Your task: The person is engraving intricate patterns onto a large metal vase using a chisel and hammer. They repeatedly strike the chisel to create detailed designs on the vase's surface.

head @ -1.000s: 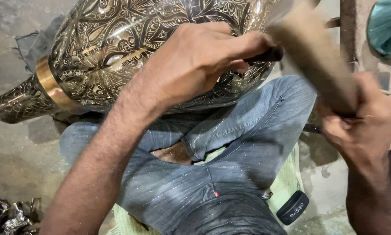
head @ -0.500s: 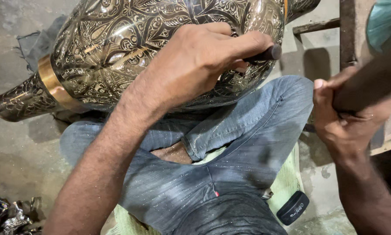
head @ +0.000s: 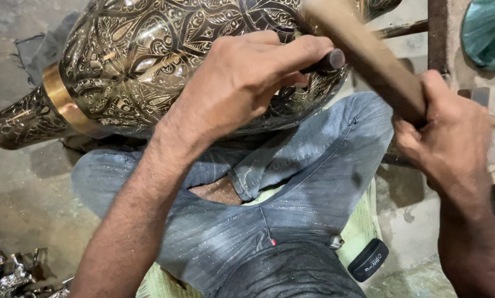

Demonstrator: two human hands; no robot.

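The left hand (head: 247,83) pinches a dark chisel (head: 327,60) against the engraved brass vase (head: 148,60). Right of the vase, the right hand (head: 451,138) clenches a wooden hammer handle (head: 363,55).

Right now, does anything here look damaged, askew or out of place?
The blue denim jeans are torn open at the knee, showing skin. The large engraved brass vase lies on its side across the lap, steadied by the left hand.

Glossy engraved brass vase (head: 164,60) with smooth polished band; matt wooden hammer handle (head: 368,55); dark metal chisel (head: 327,60); faded denim jeans (head: 291,187)
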